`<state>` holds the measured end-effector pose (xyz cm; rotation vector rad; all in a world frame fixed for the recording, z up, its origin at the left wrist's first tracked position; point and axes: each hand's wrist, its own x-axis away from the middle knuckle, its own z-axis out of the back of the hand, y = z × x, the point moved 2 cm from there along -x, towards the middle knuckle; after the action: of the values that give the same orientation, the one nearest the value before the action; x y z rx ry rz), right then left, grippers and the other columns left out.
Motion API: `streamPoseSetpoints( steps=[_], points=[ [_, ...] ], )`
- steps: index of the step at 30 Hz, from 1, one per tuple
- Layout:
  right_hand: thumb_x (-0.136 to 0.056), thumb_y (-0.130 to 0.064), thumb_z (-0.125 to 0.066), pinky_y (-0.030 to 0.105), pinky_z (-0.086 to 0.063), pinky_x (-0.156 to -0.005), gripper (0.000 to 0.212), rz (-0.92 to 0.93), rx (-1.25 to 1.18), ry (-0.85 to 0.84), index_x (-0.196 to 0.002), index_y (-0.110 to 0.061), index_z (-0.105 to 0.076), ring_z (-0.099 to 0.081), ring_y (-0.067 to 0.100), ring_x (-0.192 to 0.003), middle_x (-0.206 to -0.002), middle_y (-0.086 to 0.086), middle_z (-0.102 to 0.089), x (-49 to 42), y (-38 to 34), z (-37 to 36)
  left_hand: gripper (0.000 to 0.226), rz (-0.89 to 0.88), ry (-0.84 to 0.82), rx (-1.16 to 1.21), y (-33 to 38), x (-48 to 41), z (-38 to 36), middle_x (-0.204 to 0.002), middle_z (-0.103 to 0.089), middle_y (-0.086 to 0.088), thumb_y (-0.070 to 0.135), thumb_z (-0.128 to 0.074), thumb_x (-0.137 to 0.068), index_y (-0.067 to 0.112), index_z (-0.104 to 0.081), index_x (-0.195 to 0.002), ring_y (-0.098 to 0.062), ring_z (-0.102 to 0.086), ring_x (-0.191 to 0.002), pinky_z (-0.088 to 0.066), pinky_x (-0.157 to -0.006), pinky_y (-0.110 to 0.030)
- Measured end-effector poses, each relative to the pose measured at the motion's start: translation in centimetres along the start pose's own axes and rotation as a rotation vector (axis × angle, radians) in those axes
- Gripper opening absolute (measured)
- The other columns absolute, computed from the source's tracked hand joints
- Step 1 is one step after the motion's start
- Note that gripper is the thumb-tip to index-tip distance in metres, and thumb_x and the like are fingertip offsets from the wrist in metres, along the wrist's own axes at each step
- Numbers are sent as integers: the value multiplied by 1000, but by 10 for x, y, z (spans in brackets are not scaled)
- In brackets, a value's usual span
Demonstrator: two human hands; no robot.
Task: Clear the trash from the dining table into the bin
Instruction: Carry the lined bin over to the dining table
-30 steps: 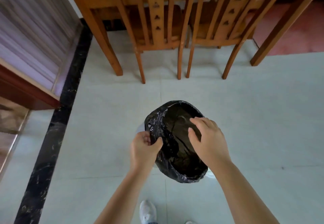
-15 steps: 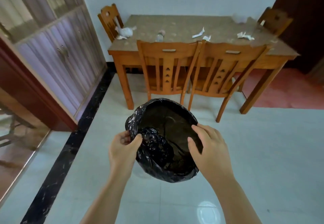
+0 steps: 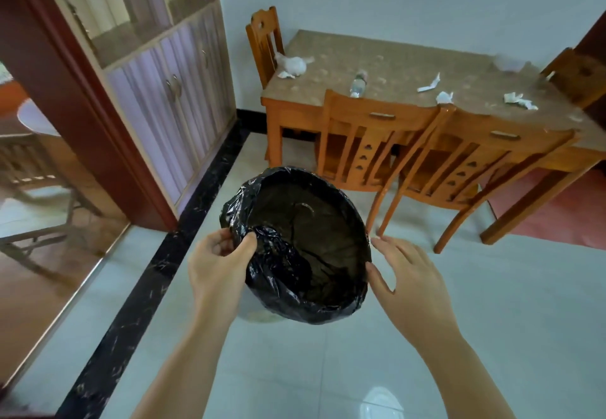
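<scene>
A bin (image 3: pixel 300 244) lined with a black plastic bag is held up over the pale tiled floor, its mouth tilted toward me. My left hand (image 3: pixel 218 262) pinches the bag and rim on the bin's left side. Beside the right rim, my right hand (image 3: pixel 406 274) has its fingers spread, the fingertips touching or almost touching the rim. On the dining table (image 3: pixel 403 67) beyond lie a white crumpled bag (image 3: pixel 292 64), a plastic bottle (image 3: pixel 358 83) on its side, and crumpled white paper scraps (image 3: pixel 429 84) (image 3: pixel 444 97) (image 3: pixel 519 101).
Two wooden chairs (image 3: pixel 370 146) (image 3: pixel 472 169) are pushed in on the table's near side, with one more at each end (image 3: pixel 264 38) (image 3: pixel 577 74). A cabinet with lilac doors (image 3: pixel 170 90) and a dark red door frame (image 3: pixel 62 90) stand at left. A black floor strip (image 3: pixel 157 264) runs diagonally.
The view has risen from the floor to the table and swung left. The bin has come up higher in my hands; my right hand has slid off the inner rim to its outer right edge.
</scene>
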<state>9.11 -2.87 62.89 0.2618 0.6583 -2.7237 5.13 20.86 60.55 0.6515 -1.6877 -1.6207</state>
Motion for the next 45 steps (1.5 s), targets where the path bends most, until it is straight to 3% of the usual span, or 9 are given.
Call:
streamPoseSetpoints(
  steps=[4, 9, 12, 16, 21, 33, 39, 42, 45],
  points=[
    [-84, -24, -59, 37, -40, -96, 37, -33, -29, -39, -119, -13, -56, -52, 24, -114, -121, 6, -61, -34, -19, -25, 12, 3, 63, -3, 7, -46, 16, -75, -67, -4, 24, -74, -61, 28, -64, -66, -22, -62, -72, -51, -71, -37],
    [-85, -23, -57, 35, -40, -95, 35, -25, -44, -85, -118, -13, -55, -51, 24, -114, -121, 7, -60, -92, -25, -55, 15, 23, 123, 26, 9, -99, 7, -57, -62, 12, 26, -70, -57, 40, -67, -58, -13, -57, -62, -47, -61, -28],
    [-84, -19, -59, 35, -41, -91, 32, -21, -70, -91, -115, -10, -57, -54, 26, -109, -115, 8, -62, -139, -21, -73, 5, 69, 176, 34, 8, -137, -9, -64, -64, 2, 29, -70, -54, 31, -68, -58, -17, -57, -63, -49, -66, -34],
    [-83, -16, -60, 41, -47, -81, 31, 4, -103, -98, -112, -8, -58, -58, 30, -96, -110, 11, -63, -216, -14, -95, 26, 103, 195, 18, 13, -196, -41, -82, -71, -17, 29, -70, -51, 16, -69, -73, -30, -66, -73, -53, -78, -47],
    [-83, -19, -57, 28, -37, -86, 32, 52, -96, -103, -114, -10, -57, -53, 26, -110, -116, 8, -61, -318, -3, -108, 21, 120, 270, 21, 33, -269, -82, -73, -70, -7, 26, -74, -52, 18, -67, -70, -26, -66, -71, -54, -74, -40],
    [-83, -22, -57, 39, -50, -82, 34, 130, -81, -165, -116, -12, -57, -57, 25, -100, -110, 7, -63, -502, -41, -189, 17, 75, 350, 38, 53, -446, -129, -69, -67, 3, 23, -77, -61, 21, -65, -73, -15, -64, -67, -54, -67, -31],
    [-84, -21, -56, 37, -46, -81, 33, 81, -31, -164, -116, -12, -55, -55, 29, -103, -112, 9, -62, -601, -94, -254, 13, 116, 216, 64, 55, -579, -134, -79, -63, -16, 28, -73, -57, 22, -67, -65, -30, -60, -74, -52, -80, -50],
    [-85, -21, -55, 35, -45, -76, 33, 78, -31, -165, -117, -12, -55, -56, 30, -98, -114, 10, -60, -661, -132, -280, 9, 83, 151, 45, 67, -646, -137, -71, -58, -10, 27, -71, -60, 21, -64, -60, -24, -55, -68, -49, -70, -38],
    [-85, -22, -54, 37, -46, -80, 35, 47, -46, -130, -119, -12, -54, -54, 29, -102, -115, 9, -59, -716, -166, -299, 18, 17, 133, 9, 80, -710, -143, -65, -56, -1, 20, -73, -67, 10, -63, -78, -15, -54, -61, -46, -55, -20]
  ],
)
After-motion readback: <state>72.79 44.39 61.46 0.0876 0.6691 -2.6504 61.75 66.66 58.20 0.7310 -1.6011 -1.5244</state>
